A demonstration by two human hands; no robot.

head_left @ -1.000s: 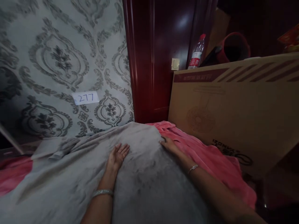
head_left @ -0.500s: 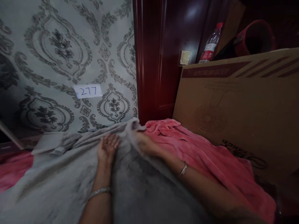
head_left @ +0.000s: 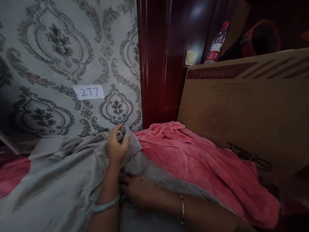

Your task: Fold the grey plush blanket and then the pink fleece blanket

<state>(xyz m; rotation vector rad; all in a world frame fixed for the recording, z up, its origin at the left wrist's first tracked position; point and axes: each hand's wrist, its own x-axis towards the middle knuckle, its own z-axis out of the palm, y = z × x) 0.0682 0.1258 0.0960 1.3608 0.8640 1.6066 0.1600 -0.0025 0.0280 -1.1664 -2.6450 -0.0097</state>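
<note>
A soft grey blanket (head_left: 62,183) covers the near left and middle. My left hand (head_left: 117,146) is at its far edge, thumb and forefinger apart in a curve beside a raised fold; the other fingers are partly hidden. Closer to me and right of my left forearm, my right hand (head_left: 141,190) has its fingers bent and closed on the grey blanket, fingertips in shadow. A flap of the blanket lies folded over by my left hand. The pink blanket (head_left: 178,154) shows beneath, along the grey one's right edge.
A patterned wall (head_left: 106,74) with a paper label (head_left: 88,92) reading 277 stands ahead. Beside it is a dark red wooden panel (head_left: 154,64). On the right, a large cardboard box (head_left: 256,106) has a red-capped bottle (head_left: 216,46) near its top edge.
My right hand has come back toward me, drawing the grey blanket's edge leftward and uncovering more pink. My left hand has turned and moved slightly up, its fingers now bent.
</note>
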